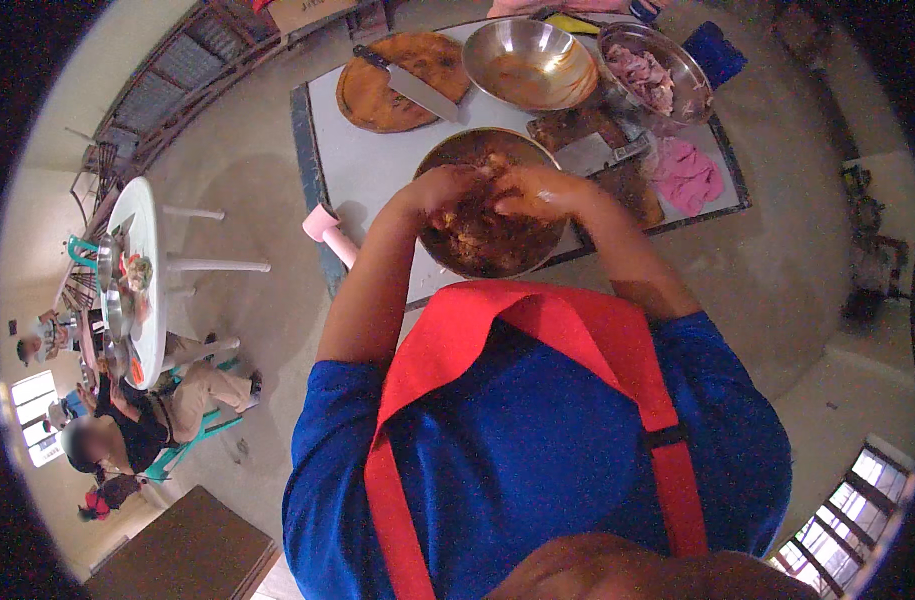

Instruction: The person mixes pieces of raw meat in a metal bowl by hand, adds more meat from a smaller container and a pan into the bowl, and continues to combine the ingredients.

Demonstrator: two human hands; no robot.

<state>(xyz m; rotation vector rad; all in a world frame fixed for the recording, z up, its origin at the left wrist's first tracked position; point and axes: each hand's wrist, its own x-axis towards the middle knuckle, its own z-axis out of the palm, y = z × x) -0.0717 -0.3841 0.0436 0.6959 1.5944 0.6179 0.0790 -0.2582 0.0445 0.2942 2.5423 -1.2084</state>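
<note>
Both my hands are down inside a round metal bowl point(538, 144) at the table's near edge. It holds pieces of what looks like meat in a dark brown sauce point(480, 244). My left hand point(450, 189) reaches in from the left side, its fingers partly hidden in the mix. Opposite it, my right hand point(538, 192) is wet with sauce and touches the pieces near the middle. Whether either hand grips a piece cannot be made out.
Behind the bowl, a large knife point(427, 91) lies on a round wooden board point(360, 94). A sauce-smeared steel bowl point(495, 71) stands beside a bowl of raw meat point(641, 79). A pink cloth point(686, 176) lies right; a pink scoop point(324, 223) lies left. A person point(142, 427) sits beside a white table point(153, 225).
</note>
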